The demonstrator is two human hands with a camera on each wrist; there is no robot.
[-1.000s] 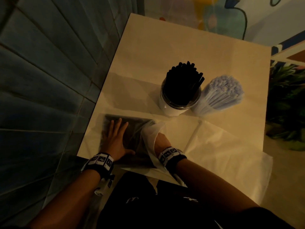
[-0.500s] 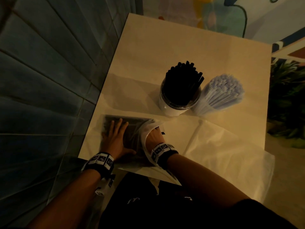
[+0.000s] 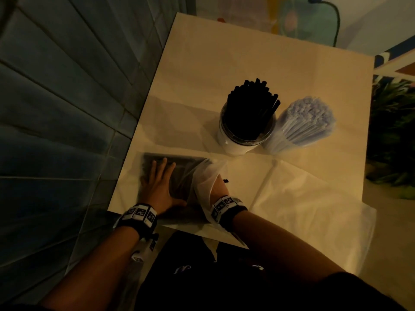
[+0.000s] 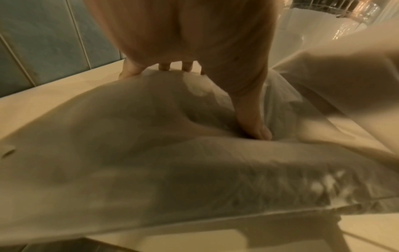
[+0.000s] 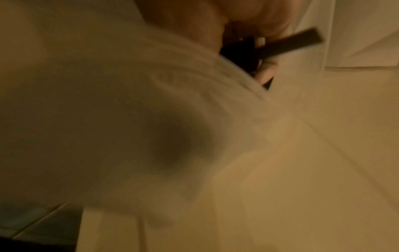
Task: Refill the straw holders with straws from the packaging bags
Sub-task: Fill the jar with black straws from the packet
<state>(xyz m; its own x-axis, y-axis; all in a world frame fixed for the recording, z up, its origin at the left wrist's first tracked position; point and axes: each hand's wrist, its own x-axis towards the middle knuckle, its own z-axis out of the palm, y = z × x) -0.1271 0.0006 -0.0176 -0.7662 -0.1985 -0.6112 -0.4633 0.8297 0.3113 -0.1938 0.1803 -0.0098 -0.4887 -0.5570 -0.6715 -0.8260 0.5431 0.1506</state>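
A clear packaging bag of black straws (image 3: 179, 171) lies flat at the table's near left corner. My left hand (image 3: 160, 186) presses flat on it with straight fingers; the thumb (image 4: 257, 126) digs into the plastic (image 4: 151, 153). My right hand (image 3: 219, 187) is half inside the bag's open mouth and grips a few black straws (image 5: 287, 44); one black tip (image 3: 225, 181) pokes out past the hand. A white holder (image 3: 238, 144) packed with black straws (image 3: 249, 108) stands mid-table. Beside it stands a clear holder full of wrapped pale straws (image 3: 303, 122).
A second, white bag (image 3: 314, 212) lies flat on the table's near right and hangs over its edge. A blue tiled wall (image 3: 56, 108) runs along the left. Green plants (image 3: 393, 135) stand right of the table (image 3: 247, 52).
My right hand has drawn back out of the bag toward the right with black straws in it. The left hand has stayed flat on the bag.
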